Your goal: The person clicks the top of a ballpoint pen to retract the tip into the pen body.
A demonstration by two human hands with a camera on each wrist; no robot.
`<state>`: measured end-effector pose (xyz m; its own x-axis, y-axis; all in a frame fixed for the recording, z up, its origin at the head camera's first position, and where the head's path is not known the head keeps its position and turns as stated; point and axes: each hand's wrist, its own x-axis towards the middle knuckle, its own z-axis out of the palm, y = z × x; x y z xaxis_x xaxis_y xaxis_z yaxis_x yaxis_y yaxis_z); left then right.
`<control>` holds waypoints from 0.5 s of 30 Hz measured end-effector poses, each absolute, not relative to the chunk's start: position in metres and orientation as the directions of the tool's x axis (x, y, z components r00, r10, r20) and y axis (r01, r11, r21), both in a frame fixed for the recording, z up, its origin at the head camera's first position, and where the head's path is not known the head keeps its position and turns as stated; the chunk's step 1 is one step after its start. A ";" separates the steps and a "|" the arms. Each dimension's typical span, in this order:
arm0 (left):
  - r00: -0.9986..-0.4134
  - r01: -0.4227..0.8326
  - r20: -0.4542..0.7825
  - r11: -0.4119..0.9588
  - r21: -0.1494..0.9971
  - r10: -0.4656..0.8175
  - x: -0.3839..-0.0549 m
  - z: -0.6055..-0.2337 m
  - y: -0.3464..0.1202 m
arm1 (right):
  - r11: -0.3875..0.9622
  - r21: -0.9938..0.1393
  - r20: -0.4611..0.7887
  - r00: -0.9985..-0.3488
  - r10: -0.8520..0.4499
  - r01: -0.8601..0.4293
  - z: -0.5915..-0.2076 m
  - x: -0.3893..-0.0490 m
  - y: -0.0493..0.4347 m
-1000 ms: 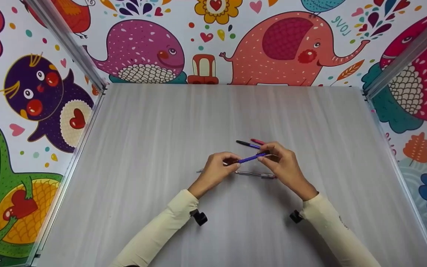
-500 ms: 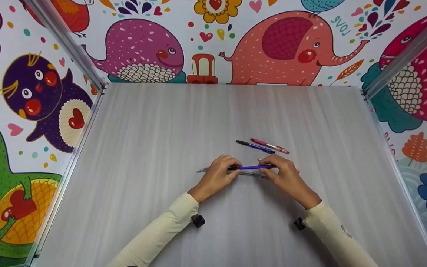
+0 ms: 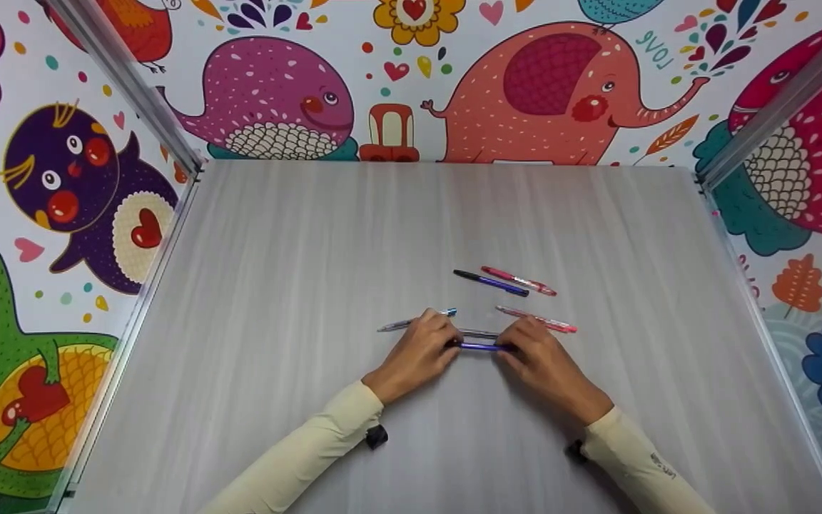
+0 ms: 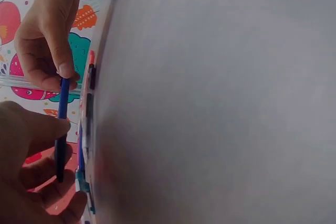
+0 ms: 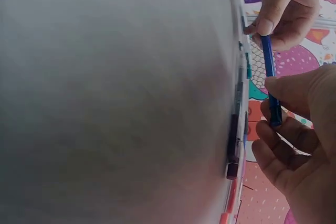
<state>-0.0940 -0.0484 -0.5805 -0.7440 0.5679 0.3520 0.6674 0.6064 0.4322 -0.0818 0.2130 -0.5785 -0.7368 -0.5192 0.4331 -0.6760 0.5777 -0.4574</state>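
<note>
A blue pen (image 3: 479, 347) lies crosswise between my two hands, which pinch it near its opposite ends. My left hand (image 3: 417, 358) has the left end between thumb and finger; in the left wrist view that dark end of the pen (image 4: 62, 129) sticks out past the thumb. At the right end, the thumb and fingers of my right hand (image 5: 302, 140) grip the pen. Judging by the wrist views, it is held a little above the table. Directly behind it lies a clear pen (image 3: 479, 333), its ends covered by the hands.
Left of that, a clear pen with a blue end (image 3: 395, 326) is partly behind my left hand. A pink pen (image 3: 541, 320) lies beyond the right hand. Farther back rest a black-and-blue pen (image 3: 491, 283) and a red pen (image 3: 519, 280). Patterned walls border the grey table (image 3: 297, 228).
Both hands have come nearer to me with the blue pen, which turned from slanted to nearly level across the view. The pink pen and the left clear pen's blue end are now uncovered.
</note>
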 end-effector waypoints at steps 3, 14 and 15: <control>-0.742 0.671 0.334 0.633 0.386 0.582 -0.092 -0.584 -0.047 | 0.620 -0.435 0.378 -0.757 -0.533 -0.653 -0.579 -0.078 0.213; -0.730 0.683 0.350 0.645 0.343 0.587 -0.089 -0.593 -0.044 | 0.665 -0.423 0.316 -0.788 -0.528 -0.615 -0.581 -0.077 0.213; -0.730 0.683 0.351 0.645 0.344 0.586 -0.090 -0.593 -0.043 | 0.665 -0.421 0.318 -0.787 -0.529 -0.617 -0.581 -0.077 0.213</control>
